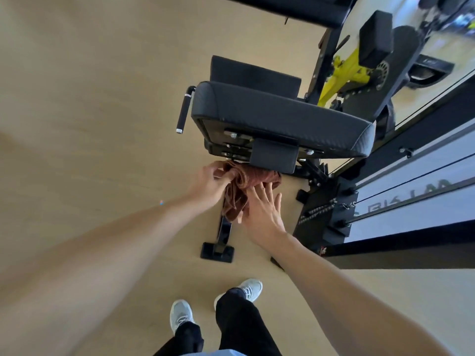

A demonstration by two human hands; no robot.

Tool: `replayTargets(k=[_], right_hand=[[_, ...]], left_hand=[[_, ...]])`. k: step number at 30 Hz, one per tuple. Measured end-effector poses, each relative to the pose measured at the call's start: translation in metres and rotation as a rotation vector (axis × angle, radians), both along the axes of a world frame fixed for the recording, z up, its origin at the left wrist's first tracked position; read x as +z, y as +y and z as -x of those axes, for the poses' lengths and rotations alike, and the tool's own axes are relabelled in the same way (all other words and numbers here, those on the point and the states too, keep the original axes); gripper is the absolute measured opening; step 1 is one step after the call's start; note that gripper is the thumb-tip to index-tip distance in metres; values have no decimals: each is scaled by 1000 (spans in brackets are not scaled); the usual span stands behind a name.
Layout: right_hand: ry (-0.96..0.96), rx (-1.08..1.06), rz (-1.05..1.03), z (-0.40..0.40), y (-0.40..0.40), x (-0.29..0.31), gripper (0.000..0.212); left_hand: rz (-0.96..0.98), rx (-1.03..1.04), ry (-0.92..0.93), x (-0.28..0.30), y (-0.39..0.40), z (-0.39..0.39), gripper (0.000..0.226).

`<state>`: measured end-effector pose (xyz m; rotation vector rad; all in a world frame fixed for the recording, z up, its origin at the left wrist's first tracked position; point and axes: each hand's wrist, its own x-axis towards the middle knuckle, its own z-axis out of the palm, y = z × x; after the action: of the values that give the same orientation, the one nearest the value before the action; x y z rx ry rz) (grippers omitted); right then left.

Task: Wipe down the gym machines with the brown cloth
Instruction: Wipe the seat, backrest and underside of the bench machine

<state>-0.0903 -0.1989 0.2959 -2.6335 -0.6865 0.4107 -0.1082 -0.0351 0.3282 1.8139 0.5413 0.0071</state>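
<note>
The brown cloth (244, 186) hangs bunched just below the near edge of the black padded seat (280, 116) of a gym machine (385, 176), close under the square black bracket (273, 156) beneath the seat. The left hand (209, 182) grips the cloth's upper left end, its fingers curled round a gathered fold. From that grip the cloth runs to the right along the underside of the bracket, and a loose tail drops down in front of the machine's black floor leg (222, 235).

The right hand (264, 209) is spread, fingers straight and apart, with the fingertips laid against the right part of the cloth; it does not hold it. So the cloth lies between the two hands, pinched on the left and touched flat on the right.

A black handle with a silver tip (183, 110) sticks out at the seat's left side. Farther right are a yellow arm (344, 73) and a black roller pad (375, 39). Cables (411, 179) run along the grey panel on the right. On the tan floor (90, 98), near the camera, stand two grey shoes (181, 313) below black trousers (239, 319).
</note>
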Motion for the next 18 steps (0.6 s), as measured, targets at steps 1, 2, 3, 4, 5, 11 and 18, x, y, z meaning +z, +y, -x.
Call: replayTargets(k=[1, 2, 3, 4, 5, 11, 18], right_hand=[[1, 13, 39, -6, 1, -6, 81], [6, 28, 72, -14, 3, -13, 83], [17, 39, 99, -23, 6, -19, 83], [34, 47, 123, -33, 8, -24, 81], [61, 54, 143, -42, 12, -31, 78], [147, 26, 200, -52, 25, -44, 90], [30, -48, -14, 2, 4, 0, 84]], left_hand=[[-32, 22, 19, 0, 2, -4, 33], [-47, 34, 46, -1, 5, -7, 36], [-63, 31, 79, -4, 9, -9, 42], [-91, 10, 113, -7, 13, -10, 48], [-126, -20, 149, -13, 18, -9, 53], [-175, -178, 306, -34, 32, 9, 50], [-30, -163, 294, -32, 15, 22, 61]])
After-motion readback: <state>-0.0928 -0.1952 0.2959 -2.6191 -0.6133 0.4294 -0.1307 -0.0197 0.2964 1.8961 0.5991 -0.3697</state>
